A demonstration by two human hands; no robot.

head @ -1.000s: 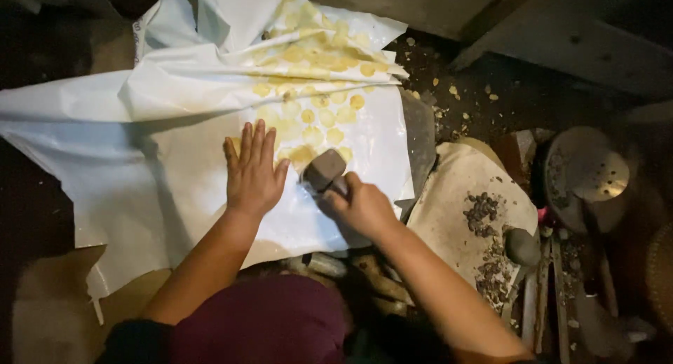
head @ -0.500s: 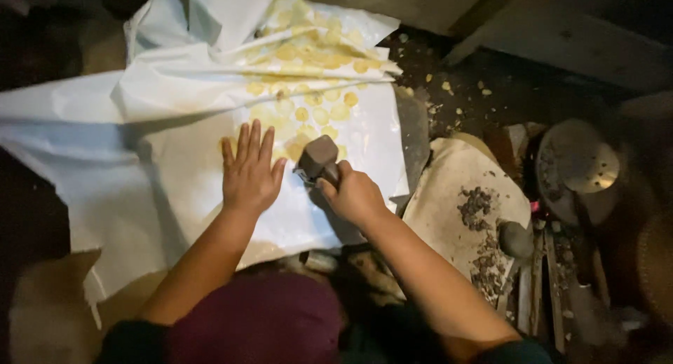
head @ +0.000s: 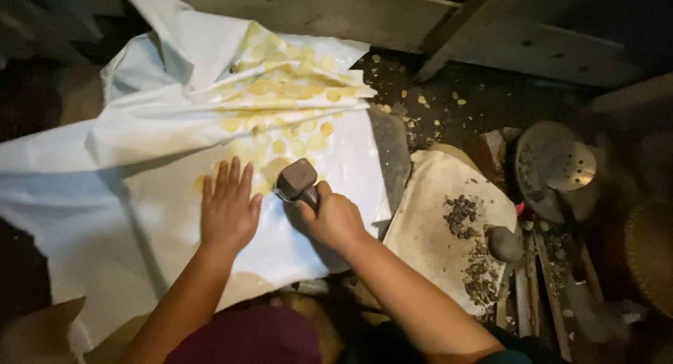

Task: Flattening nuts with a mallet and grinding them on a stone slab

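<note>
A white cloth (head: 140, 189) spotted with yellow round marks (head: 294, 136) lies spread over a flat stone (head: 392, 157). My left hand (head: 228, 210) presses flat on the cloth, fingers apart, just left of the marks. A short hammer with a blocky grey head (head: 296, 180) is gripped in my right hand (head: 333, 220). Its head rests on or just above the cloth, right beside my left fingers. The cloth's far part is folded and bunched.
To the right lies a pale board (head: 442, 231) with dark crumbs (head: 463, 217) and a round stone (head: 505, 243). A round metal dish (head: 561, 168) sits farther right. Yellow bits litter the dark ground (head: 434, 101). Wooden planks (head: 364, 10) run along the back.
The hammer head has shifted a little up and left over the cloth between frames, as in repeated strokes. My left hand has stayed flat in the same spot.
</note>
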